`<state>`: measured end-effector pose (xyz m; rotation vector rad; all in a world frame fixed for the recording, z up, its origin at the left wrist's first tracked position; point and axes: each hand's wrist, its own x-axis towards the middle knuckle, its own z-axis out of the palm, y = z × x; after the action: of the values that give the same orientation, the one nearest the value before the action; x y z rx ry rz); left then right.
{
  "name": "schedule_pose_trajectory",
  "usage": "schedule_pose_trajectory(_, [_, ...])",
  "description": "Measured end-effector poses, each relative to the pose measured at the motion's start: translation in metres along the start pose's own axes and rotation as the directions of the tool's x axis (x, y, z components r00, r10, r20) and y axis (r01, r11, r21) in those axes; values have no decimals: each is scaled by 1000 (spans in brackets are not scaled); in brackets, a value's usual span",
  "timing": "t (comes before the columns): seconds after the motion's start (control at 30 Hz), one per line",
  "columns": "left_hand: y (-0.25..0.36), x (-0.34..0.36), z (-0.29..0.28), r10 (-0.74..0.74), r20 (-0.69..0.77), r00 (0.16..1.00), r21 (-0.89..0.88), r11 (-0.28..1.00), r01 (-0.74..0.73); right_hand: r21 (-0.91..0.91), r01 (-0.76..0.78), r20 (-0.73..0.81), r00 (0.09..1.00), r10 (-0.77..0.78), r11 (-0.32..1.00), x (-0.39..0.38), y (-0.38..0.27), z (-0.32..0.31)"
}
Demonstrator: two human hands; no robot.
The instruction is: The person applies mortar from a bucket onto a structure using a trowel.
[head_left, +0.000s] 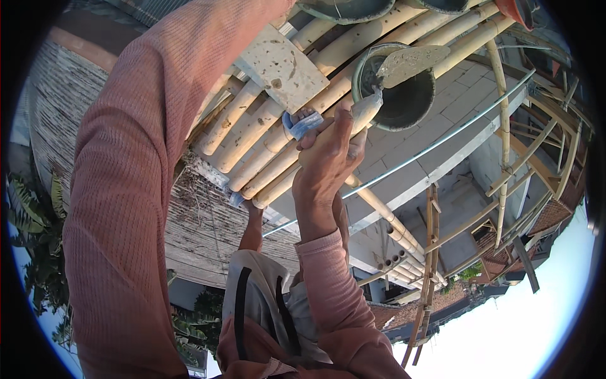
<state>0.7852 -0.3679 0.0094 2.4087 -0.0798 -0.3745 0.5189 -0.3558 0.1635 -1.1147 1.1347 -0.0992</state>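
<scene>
My right hand (pixel 327 155) is wrapped round the pale handle of a trowel (pixel 413 65), its thumb lying along the grip. The blade is smeared with grey mortar and stretches over the rim of a round black bucket (pixel 420 110). The dark inside of that bucket shows wet grey residue. On the left, my sleeved left arm (pixel 126 158) reaches up and past the top edge, so the left hand is out of sight. A grey, mortar-spotted slab (pixel 284 69) lies on bamboo poles (pixel 259 155) between the left arm and the bucket.
My feet, in blue sandals (pixel 306 125), stand on the poles. More dark buckets (pixel 347 11) and a red one (pixel 519 11) are at the top. A grey block wall (pixel 404 158) runs beneath, with a pale blue line (pixel 435 148) along it. Bamboo scaffolding (pixel 505 151) stands right; drops show beyond.
</scene>
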Motion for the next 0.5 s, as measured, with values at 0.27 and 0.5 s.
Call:
schedule_pose_trajectory(0.27, [0,-31,-76,-122,274,954,-217,958,185,-45,1,61,998,2,999,-6,-6,-8])
schedule_pose_trajectory(0.5, [-44,-97,-153,-294,523,800,-679,424,600,-23,44,70,997,-42,999,-15,4,1])
